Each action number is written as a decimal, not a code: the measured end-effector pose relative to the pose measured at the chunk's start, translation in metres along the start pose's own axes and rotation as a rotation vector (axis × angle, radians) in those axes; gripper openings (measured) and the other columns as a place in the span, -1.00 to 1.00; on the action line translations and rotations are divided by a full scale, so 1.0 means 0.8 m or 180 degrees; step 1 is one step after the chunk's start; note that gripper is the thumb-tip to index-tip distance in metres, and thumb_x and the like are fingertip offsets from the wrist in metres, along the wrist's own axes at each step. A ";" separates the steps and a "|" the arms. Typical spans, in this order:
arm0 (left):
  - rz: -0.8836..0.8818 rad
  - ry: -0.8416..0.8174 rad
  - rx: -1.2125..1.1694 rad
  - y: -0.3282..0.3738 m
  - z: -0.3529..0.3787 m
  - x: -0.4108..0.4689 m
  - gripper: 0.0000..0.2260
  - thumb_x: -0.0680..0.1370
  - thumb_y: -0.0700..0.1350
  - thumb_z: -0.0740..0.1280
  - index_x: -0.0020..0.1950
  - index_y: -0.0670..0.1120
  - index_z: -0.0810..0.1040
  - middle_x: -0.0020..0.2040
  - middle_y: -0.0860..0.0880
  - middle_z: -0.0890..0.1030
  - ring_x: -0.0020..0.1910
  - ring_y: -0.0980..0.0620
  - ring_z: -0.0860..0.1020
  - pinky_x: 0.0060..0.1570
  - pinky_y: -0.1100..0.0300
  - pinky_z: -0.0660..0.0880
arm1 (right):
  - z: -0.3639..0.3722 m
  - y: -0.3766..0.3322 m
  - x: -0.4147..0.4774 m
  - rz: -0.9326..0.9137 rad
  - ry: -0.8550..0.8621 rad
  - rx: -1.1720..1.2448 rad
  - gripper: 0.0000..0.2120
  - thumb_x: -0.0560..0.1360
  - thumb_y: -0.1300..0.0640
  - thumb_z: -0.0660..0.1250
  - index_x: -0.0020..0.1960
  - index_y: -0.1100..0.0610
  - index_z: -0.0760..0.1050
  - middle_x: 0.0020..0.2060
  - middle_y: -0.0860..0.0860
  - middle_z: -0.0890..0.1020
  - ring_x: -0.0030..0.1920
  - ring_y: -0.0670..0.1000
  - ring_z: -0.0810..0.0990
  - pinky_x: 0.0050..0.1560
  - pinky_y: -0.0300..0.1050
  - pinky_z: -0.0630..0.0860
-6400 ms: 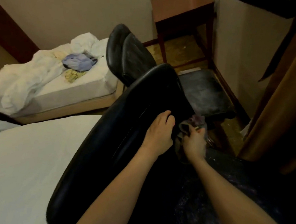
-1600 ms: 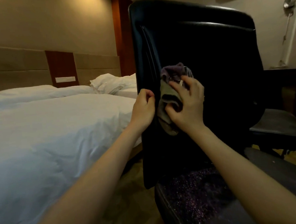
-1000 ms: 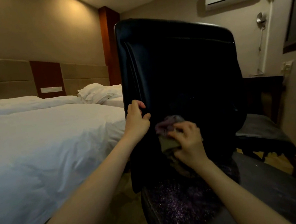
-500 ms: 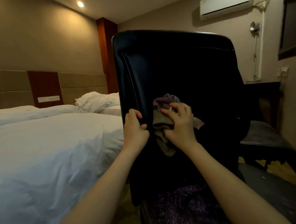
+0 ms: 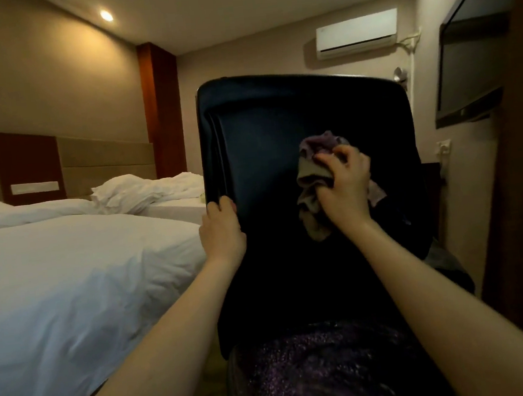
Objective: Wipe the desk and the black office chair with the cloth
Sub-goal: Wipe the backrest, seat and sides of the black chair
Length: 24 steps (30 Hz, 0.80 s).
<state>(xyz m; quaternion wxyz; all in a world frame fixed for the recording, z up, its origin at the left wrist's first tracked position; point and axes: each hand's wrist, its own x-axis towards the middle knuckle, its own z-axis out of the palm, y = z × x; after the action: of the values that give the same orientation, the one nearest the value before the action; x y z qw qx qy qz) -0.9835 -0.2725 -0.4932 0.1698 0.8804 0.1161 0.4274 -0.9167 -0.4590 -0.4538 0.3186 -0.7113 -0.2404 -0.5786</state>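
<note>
Right hand (image 5: 344, 190) is curled tight around a crumpled purple and grey-green cloth (image 5: 310, 174) and pushes it against the smooth, shiny back of the black office chair (image 5: 264, 140). Half a second ago this hand was close beside the other one, near the chair's edge. Now it has slid away from it and a little higher, so the rubbing is going across the middle of the chair back. That likely means this side of the back is partly cleaned, with the far side and the top still to do. The left hand (image 5: 221, 230) has stayed put, with its fingers hooked round the chair's side edge to keep it from turning. The cloth looks soft and floppy (a loose corner hangs down below the right hand), so it should bend easily over the rounded edges. Below both hands is the dark padded seat (image 5: 318, 368), which looks rough and speckled and not yet wiped. Beside the left hand lies a big white bed with a puffy cover (image 5: 70, 280). The desk cannot be picked out in this dim room.
</note>
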 end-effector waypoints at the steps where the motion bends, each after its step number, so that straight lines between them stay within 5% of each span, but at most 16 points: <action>1: 0.0308 0.0022 0.0239 0.006 0.003 0.000 -0.69 0.48 -0.27 0.29 0.20 -0.14 0.35 0.17 -0.17 0.41 0.10 -0.17 0.44 -0.02 0.03 0.38 | 0.001 0.011 0.018 0.0118 -0.0079 -0.0136 -0.54 0.33 0.33 0.35 0.24 0.22 0.52 0.22 0.27 0.43 0.20 0.34 0.36 0.25 0.11 0.32; 3: 0.0675 -0.0197 0.0180 0.015 0.018 0.000 -0.69 0.51 -0.23 0.29 0.24 -0.12 0.35 0.19 -0.13 0.40 0.14 -0.14 0.42 -0.02 0.07 0.36 | 0.014 0.042 0.042 0.0281 -0.0425 -0.0124 -0.53 0.40 0.31 0.33 0.31 0.22 0.46 0.27 0.22 0.43 0.27 0.27 0.35 0.33 0.05 0.27; 6: 0.0505 -0.0581 -0.0092 0.018 0.038 0.001 -0.66 0.53 -0.17 0.30 0.29 -0.08 0.35 0.26 -0.08 0.35 0.21 -0.10 0.35 0.03 0.09 0.35 | 0.036 0.068 0.023 0.0094 -0.0976 -0.0046 -0.55 0.36 0.27 0.34 0.25 0.26 0.51 0.23 0.24 0.51 0.24 0.31 0.43 0.30 0.07 0.34; 11: 0.0538 -0.0495 -0.0028 0.014 0.042 0.008 -0.65 0.52 -0.24 0.24 0.31 -0.07 0.37 0.27 -0.09 0.33 0.23 -0.12 0.34 0.05 0.05 0.37 | 0.066 0.070 -0.101 -0.0751 -0.1023 -0.0235 -0.52 0.06 0.21 0.44 -0.01 0.20 0.61 0.02 0.21 0.61 0.11 0.18 0.37 0.01 0.21 0.48; 17: 0.0448 -0.0604 0.0205 0.020 0.041 0.004 -0.59 0.49 -0.16 0.31 0.31 -0.05 0.33 0.27 -0.09 0.31 0.24 -0.13 0.33 0.07 0.02 0.37 | 0.018 0.110 -0.153 -0.1692 -0.2038 -0.0263 -0.57 0.02 0.21 0.57 -0.12 0.07 0.62 -0.13 0.03 0.61 0.00 0.07 0.36 -0.24 0.11 0.58; 20: 0.0448 -0.0666 0.0369 0.021 0.044 -0.002 -0.49 0.44 -0.04 0.39 0.32 -0.04 0.28 0.27 -0.08 0.28 0.24 -0.12 0.31 0.10 0.02 0.35 | -0.003 0.110 -0.102 -0.1780 -0.1409 -0.0199 -0.65 0.17 0.18 0.35 -0.04 0.08 0.53 -0.10 0.13 0.62 -0.02 0.13 0.44 -0.13 0.10 0.55; 24: 0.0477 -0.0704 0.0629 0.027 0.051 -0.008 -0.35 0.37 -0.02 0.47 0.35 -0.04 0.22 0.29 -0.08 0.24 0.26 -0.11 0.28 0.10 0.01 0.35 | 0.004 0.087 -0.025 -0.0330 -0.0472 -0.0164 -0.66 0.31 0.30 0.28 0.06 0.28 0.60 0.05 0.29 0.57 0.11 0.27 0.43 0.08 0.20 0.44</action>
<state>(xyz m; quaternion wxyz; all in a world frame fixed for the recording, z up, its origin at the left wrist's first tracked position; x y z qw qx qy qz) -0.9538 -0.3028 -0.5122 0.0617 0.9407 0.0722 0.3258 -0.8692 -0.5037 -0.4858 0.2511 -0.7467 -0.2849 -0.5461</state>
